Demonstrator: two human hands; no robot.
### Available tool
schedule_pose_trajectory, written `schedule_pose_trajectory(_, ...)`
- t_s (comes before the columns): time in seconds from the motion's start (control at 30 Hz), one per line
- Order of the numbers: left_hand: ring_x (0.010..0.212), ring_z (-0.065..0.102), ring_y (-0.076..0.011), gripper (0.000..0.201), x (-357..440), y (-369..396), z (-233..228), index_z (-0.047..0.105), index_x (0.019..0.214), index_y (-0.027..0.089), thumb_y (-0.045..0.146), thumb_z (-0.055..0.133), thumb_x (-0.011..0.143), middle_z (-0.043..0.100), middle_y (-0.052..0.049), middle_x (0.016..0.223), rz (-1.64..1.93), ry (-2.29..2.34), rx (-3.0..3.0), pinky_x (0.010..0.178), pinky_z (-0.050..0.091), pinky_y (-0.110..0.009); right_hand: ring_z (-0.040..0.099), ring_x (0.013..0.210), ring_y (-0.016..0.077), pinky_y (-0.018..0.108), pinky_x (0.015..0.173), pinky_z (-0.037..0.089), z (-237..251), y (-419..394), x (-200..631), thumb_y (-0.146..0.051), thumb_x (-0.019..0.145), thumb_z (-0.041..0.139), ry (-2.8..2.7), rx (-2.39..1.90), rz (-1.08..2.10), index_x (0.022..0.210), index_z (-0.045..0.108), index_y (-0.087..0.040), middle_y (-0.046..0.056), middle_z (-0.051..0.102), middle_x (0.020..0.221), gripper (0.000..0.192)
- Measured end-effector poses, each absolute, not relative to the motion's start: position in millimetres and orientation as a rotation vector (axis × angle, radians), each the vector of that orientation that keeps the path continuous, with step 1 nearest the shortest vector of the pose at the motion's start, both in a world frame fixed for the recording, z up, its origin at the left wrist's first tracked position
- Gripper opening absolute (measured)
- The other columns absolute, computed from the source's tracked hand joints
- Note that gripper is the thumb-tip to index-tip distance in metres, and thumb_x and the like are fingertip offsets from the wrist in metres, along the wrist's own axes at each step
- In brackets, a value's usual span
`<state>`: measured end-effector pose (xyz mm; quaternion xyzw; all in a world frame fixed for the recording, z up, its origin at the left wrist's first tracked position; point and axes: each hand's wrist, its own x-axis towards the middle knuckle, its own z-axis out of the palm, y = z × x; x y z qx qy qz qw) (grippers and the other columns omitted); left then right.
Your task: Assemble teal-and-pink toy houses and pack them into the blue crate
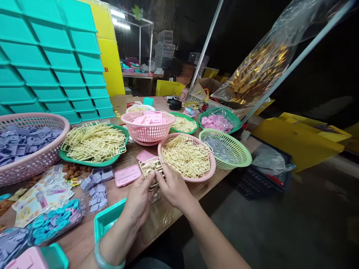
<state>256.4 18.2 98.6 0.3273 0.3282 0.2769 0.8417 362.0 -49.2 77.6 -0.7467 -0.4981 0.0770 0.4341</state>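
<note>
Two hands, left [138, 200] and right [174, 186], meet over the wooden table [84, 235], fingers pinched together on a cream plastic parts frame [151, 168]. It is a pale lattice of small pieces, held flat with its long axis running roughly left to right, just beside the pink basket [187, 157] of similar frames. Behind stand stacked teal trays [50, 56] in a dim workshop.
</note>
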Motion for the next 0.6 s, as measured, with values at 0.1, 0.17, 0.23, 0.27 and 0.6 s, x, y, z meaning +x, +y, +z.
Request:
schedule_pose_trajectory(0.1, 0.102, 0.074, -0.0287, 0.051, 262.8, 20.9, 97.0, 0.078, 0.095, 0.015, 0.048, 0.094, 0.059, 0.080, -0.010, 0.099, 0.548, 0.707, 0.720, 0.083, 0.061, -0.035, 0.062, 0.083, 0.0251, 0.036, 0.073, 0.047, 83.7, -53.0, 365.2, -0.039, 0.103, 0.048, -1.374, -2.064, -0.010, 0.091, 0.057, -0.023, 0.009, 0.066, 0.090, 0.022)
schedule_pose_trajectory(0.17, 0.098, 0.075, -0.0296, 0.051, 269.3, 23.9, 100.7, 0.077, 0.094, 0.014, 0.045, 0.095, 0.058, 0.080, -0.010, 0.091, 0.555, 0.704, 0.716, 0.081, 0.061, -0.037, 0.062, 0.079, 0.0224, 0.033, 0.069, 0.046, 93.3, -53.2, 383.3, -0.042, 0.104, 0.046, -1.454, -2.065, 0.036, 0.089, 0.057, -0.023, 0.006, 0.067, 0.087, 0.027)
schedule_pose_trajectory(0.23, 0.094, 0.076, -0.0298, 0.048, 277.4, 25.6, 107.6, 0.076, 0.092, 0.013, 0.040, 0.095, 0.057, 0.080, -0.009, 0.087, 0.588, 0.706, 0.703, 0.079, 0.062, -0.037, 0.062, 0.076, 0.0182, 0.029, 0.068, 0.046, 105.9, -47.0, 418.0, -0.042, 0.107, 0.043, -1.448, -2.118, 0.115, 0.087, 0.058, -0.023, 0.002, 0.067, 0.085, 0.030)
schedule_pose_trajectory(0.27, 0.093, 0.076, -0.0294, 0.046, 281.6, 25.4, 111.5, 0.076, 0.091, 0.013, 0.037, 0.094, 0.058, 0.080, -0.010, 0.086, 0.602, 0.712, 0.698, 0.078, 0.062, -0.036, 0.063, 0.078, 0.0168, 0.028, 0.070, 0.047, 111.8, -40.5, 440.9, -0.038, 0.107, 0.042, -1.404, -2.180, 0.134, 0.087, 0.059, -0.023, 0.001, 0.067, 0.086, 0.031)
schedule_pose_trajectory(0.6, 0.094, 0.076, -0.0298, 0.029, 288.6, 13.8, 121.1, 0.075, 0.083, 0.014, 0.027, 0.088, 0.062, 0.080, -0.011, 0.089, 0.487, 0.708, 0.671, 0.078, 0.064, -0.037, 0.065, 0.110, 0.0227, 0.045, 0.097, 0.054, 87.5, 46.3, 628.6, -0.038, 0.098, 0.066, -1.026, -2.604, 0.113, 0.118, 0.066, -0.016, 0.009, 0.066, 0.123, 0.029)
